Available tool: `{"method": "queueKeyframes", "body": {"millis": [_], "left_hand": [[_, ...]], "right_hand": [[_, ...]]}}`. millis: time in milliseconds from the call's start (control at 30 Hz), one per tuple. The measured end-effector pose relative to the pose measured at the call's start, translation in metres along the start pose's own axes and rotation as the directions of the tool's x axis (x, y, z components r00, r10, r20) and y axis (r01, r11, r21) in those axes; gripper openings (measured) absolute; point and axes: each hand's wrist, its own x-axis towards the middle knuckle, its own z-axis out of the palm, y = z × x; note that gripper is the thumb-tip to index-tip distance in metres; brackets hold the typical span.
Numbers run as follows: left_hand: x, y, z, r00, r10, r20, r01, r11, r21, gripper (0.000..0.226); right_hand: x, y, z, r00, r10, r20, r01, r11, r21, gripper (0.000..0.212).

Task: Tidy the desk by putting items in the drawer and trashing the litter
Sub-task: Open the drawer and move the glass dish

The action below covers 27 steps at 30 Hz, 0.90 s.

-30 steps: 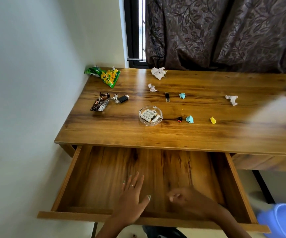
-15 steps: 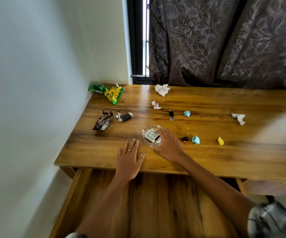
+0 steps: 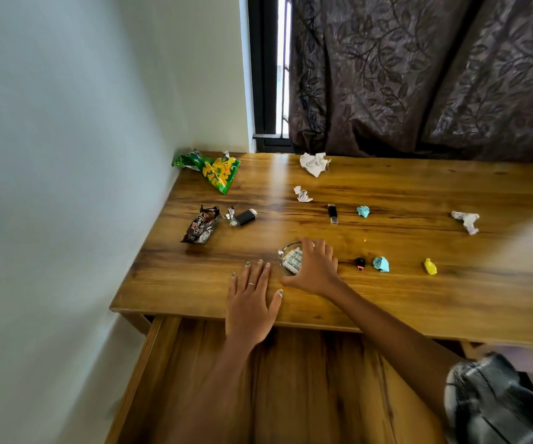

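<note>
Desk (image 3: 323, 302) runs along wall at left; drawer (image 3: 169, 379) pulled out below its front edge, only bare wood showing inside.

Left to right on desk:
- Green-yellow packet (image 3: 214, 169), far left corner, against wall.
- Brown wrapper (image 3: 200, 224), near left edge. Just beside it a foil scrap (image 3: 230, 214), then a black USB stick (image 3: 244, 217) with silver cap.
- Left hand (image 3: 250, 304) lies flat on desk front, palm down, fingers straight and spread, holding nothing (ring on one finger). Wrist crosses over the drawer.
- Glass dish (image 3: 286, 254), front centre, holds printed white blocks (image 3: 294, 261). Right hand (image 3: 315, 272) is over the dish's right side, fingers curved around the rim, thumb at the near edge. Dish sits on the desk; whether the fingers press the glass firmly cannot be told.
- White paper ball (image 3: 314, 163) at back edge by curtain (image 3: 419, 75); smaller white scrap (image 3: 302, 194) in front of it.
- Second black stick (image 3: 332, 213), mid-desk; blue ball (image 3: 363, 211) just to its right.
- Small black-orange item (image 3: 360, 263) near the right hand; second blue ball (image 3: 381, 264) beside it, yellow ball (image 3: 430, 266) further right.
- White crumple (image 3: 466, 221), well apart on the right.

Grey patterned sleeve (image 3: 499, 402) at lower right.
</note>
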Motion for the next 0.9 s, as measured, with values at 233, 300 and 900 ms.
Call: {"method": "queueKeyframes", "body": {"millis": [233, 300, 900], "left_hand": [[-0.040, 0.025, 0.001, 0.970, -0.123, -0.210, 0.009, 0.881, -0.473, 0.053], [-0.068, 0.041, 0.007, 0.969, -0.095, -0.227, -0.057, 0.811, -0.582, 0.044], [-0.152, 0.165, 0.057, 0.601, 0.406, 0.689, 0.462, 0.527, -0.713, 0.113]], "right_hand": [[-0.094, 0.027, 0.001, 0.997, -0.059, 0.041, 0.054, 0.991, 0.123, 0.111], [-0.130, 0.040, 0.003, 0.996, -0.081, 0.043, 0.073, 0.984, 0.162, 0.112], [-0.241, 0.158, 0.040, 0.905, 0.354, 0.237, -0.388, 0.915, 0.113, 0.092]]}}
